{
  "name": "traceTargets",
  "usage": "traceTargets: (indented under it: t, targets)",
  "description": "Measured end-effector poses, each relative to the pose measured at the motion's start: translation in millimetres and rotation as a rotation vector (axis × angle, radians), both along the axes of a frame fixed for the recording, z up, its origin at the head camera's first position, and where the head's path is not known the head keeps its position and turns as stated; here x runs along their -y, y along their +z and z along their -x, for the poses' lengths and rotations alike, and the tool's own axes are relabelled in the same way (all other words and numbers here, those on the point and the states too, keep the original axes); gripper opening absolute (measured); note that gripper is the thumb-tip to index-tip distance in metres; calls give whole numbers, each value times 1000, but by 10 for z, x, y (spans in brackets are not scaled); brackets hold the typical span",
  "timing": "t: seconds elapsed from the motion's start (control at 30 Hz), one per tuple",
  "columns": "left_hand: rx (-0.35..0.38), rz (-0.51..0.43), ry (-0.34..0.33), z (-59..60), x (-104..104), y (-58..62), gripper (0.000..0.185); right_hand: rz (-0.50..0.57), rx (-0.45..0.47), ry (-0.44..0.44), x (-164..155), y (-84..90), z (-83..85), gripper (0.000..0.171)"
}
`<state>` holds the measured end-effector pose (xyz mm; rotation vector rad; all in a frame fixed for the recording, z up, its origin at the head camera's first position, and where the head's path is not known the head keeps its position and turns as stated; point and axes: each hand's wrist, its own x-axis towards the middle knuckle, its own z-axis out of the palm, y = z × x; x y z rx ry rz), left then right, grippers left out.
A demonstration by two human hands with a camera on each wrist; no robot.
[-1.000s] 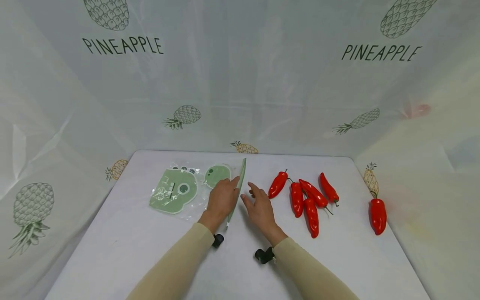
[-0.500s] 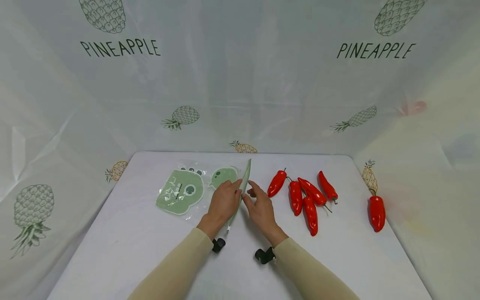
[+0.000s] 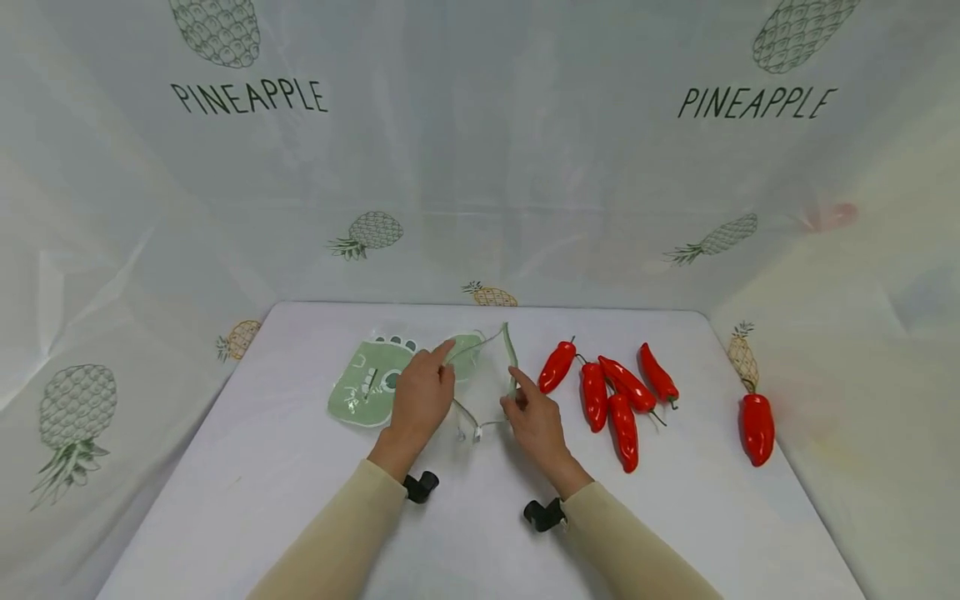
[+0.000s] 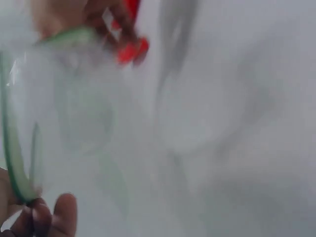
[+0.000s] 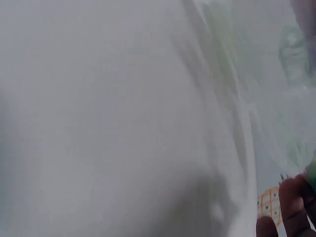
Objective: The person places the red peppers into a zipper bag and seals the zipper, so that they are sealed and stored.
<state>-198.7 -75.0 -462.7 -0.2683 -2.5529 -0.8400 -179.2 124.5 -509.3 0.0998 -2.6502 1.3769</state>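
Observation:
A clear plastic bag (image 3: 511, 343) printed with green cartoon dinosaur shapes is spread between my hands, its green-rimmed mouth parted. My left hand (image 3: 423, 392) grips the left rim; in the left wrist view its fingertips (image 4: 65, 210) pinch the green edge (image 4: 15, 163). On the opposite rim, my right hand (image 3: 536, 417) holds the other side, and its fingers (image 5: 292, 200) show at the lower right of the right wrist view. The large dinosaur print (image 3: 363, 383) extends left of my left hand, which covers part of it. A smaller green print (image 3: 467, 354) shows behind the opening.
Several red peppers (image 3: 593, 396) lie in a group right of my right hand. Another red pepper (image 3: 756, 429) lies by the table's right edge. The white table (image 3: 300, 525) is bordered by a pineapple-printed sheet (image 3: 480, 167). Small black cameras (image 3: 543, 514) sit on both wrists.
Both hands have moved apart, the left going left, the right slightly right. The bag's mouth, earlier a single closed edge, is now parted. The right hand has taken hold of the rim.

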Motion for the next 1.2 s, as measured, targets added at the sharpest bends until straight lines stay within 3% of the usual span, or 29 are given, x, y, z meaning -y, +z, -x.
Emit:
traceTargets:
  t: [0.13,0.4,0.77,0.93,1.2]
  targets:
    - [37,-34,30,-34,104,94,38,6,15,-10,-142,17,-25,57]
    - [54,-27,-154,-98,79,163,29,27,31,52,-166,96,-65,58]
    - [345,-159,-206,-61,88,172,24,20,52,63,-151,145,-81,59]
    - [445,-289,-195,-49,99,151,32,36,42,71,-138,166,-98,58]
    - [489,-497,-121,-39,98,92,24,45,24,75,-106,225,-131,58]
